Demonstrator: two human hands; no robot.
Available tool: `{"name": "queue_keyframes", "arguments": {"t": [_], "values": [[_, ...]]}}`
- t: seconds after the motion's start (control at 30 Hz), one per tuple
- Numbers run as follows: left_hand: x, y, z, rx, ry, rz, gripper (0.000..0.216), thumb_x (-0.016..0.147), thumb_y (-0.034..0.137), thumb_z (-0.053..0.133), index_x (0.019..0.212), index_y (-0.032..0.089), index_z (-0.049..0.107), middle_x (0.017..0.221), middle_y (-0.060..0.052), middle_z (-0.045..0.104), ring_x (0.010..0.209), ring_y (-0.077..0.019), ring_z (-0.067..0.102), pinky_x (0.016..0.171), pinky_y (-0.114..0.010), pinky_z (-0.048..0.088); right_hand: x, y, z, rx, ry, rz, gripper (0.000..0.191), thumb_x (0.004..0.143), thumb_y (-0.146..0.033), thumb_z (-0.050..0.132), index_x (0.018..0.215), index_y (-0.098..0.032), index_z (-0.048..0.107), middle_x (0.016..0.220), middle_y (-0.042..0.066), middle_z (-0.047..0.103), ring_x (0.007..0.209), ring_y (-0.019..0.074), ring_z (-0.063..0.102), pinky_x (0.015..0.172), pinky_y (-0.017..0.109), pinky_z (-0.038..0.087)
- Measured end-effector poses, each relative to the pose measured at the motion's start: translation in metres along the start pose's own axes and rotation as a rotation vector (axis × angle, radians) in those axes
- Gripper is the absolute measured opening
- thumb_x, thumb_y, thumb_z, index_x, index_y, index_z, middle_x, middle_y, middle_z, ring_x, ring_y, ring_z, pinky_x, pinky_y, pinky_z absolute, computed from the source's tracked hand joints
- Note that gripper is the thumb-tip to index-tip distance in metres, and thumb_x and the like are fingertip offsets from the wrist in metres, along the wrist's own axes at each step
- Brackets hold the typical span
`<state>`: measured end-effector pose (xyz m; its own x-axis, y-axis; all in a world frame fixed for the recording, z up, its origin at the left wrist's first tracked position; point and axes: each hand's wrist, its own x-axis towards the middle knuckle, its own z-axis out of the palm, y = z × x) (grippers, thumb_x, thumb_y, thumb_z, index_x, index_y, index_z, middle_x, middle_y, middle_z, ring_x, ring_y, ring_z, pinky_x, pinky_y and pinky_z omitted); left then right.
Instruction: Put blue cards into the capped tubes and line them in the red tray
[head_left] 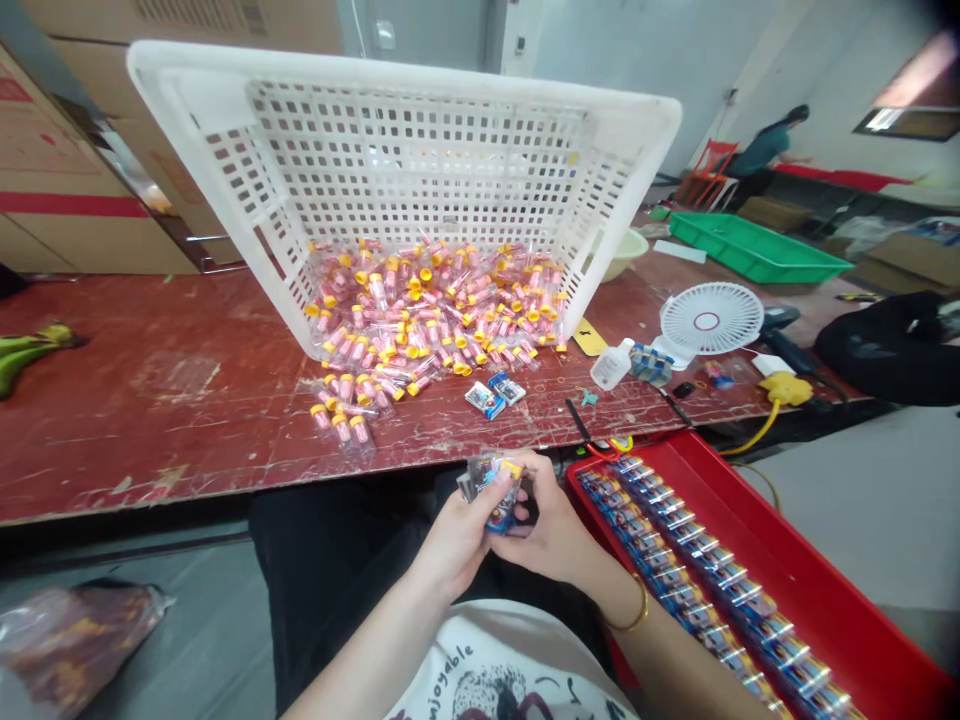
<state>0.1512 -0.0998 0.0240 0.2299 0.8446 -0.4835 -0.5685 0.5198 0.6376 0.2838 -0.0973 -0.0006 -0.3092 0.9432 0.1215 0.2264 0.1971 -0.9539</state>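
Above my lap, in front of the table edge, a small clear-and-blue package (pixel 501 512) sits between both hands. My left hand (pixel 454 535) is closed around its left side, with the thumb across the front. From the right, my right hand (pixel 551 520) grips it with curled fingers; a bit of yellow shows near its top. On the table just beyond lie two small blue-and-white boxes (pixel 486 400). Behind them, many pink tubes with yellow caps (pixel 420 310) in clear wrap spill from a tipped white basket (pixel 405 80).
Right of my lap, a red tray (pixel 757 530) holds rows of blue packages (pixel 697 540). A white fan (pixel 709 318), a bottle (pixel 611 365) and scissors (pixel 592 435) lie on the red table (pixel 187 400). Farther back are a green tray (pixel 757 250) and a seated person (pixel 765 150).
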Motion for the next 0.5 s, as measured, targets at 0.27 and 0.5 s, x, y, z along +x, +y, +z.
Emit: {"name": "queue_keyframes", "arguments": {"t": [0.27, 0.5], "values": [[-0.0015, -0.0032, -0.0070, 0.052, -0.026, 0.046, 0.029, 0.066, 0.030, 0.081, 0.089, 0.016, 0.070, 0.084, -0.004, 0.071, 0.076, -0.0149, 0.064, 0.068, -0.024, 0.050, 0.0076, -0.0039, -0.0098, -0.078, 0.104, -0.188, 0.062, 0.064, -0.014, 0.071, 0.114, -0.025, 0.035, 0.106, 0.006, 0.048, 0.096, 0.0206, 0.055, 0.084, 0.036, 0.050], [0.0008, -0.0088, -0.0059, 0.013, -0.040, 0.047, 0.024, 0.070, 0.028, 0.078, 0.088, 0.014, 0.070, 0.079, -0.004, 0.069, 0.072, -0.0136, 0.063, 0.065, -0.022, 0.048, 0.0043, -0.0032, -0.0085, -0.074, 0.103, -0.180, 0.061, 0.064, -0.014, 0.071, 0.112, -0.026, 0.034, 0.107, 0.006, 0.046, 0.099, 0.0210, 0.053, 0.085, 0.037, 0.049]]}}
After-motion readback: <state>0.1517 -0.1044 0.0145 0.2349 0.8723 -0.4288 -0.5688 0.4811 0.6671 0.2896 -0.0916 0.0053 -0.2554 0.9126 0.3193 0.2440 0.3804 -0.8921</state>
